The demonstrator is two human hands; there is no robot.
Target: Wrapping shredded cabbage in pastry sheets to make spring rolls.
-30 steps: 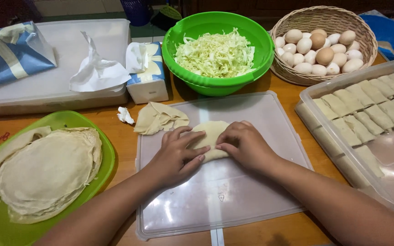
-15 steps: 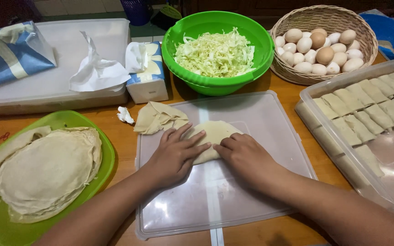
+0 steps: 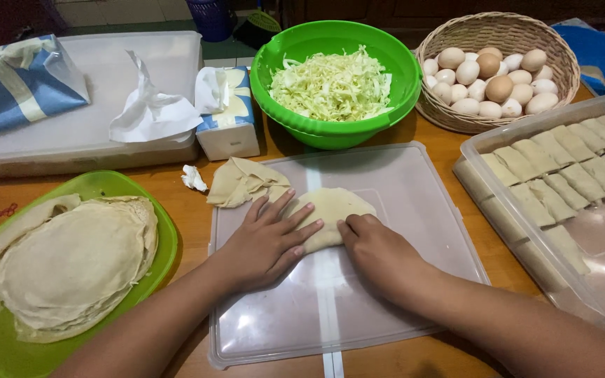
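Pale round dough wrapper [image 3: 330, 213] lay folded on the clear plastic lid [image 3: 414, 210] that served as work mat on the wooden tabletop [image 3: 176, 178]. I had both hands flat on it. Left hand [image 3: 267, 241] had its grip spread, fingers splayed over the wrapper's left edge, pressing down, pinching nothing. Right hand [image 3: 379, 252] had fingers curled together, knuckles up, pressed on the wrapper's lower right edge; not wrapped around anything. A crumpled spare wrapper scrap [image 3: 243, 182] sat just beside, at the lid's top left corner. Green plastic bowl of shredded cabbage [image 3: 334, 87] stood behind the lid. Wicker basket of eggs [image 3: 491, 70] to its right. Clear box of finished rolls [image 3: 561, 182] at right. Green tray stacked with flat wrappers [image 3: 64, 259] at left.
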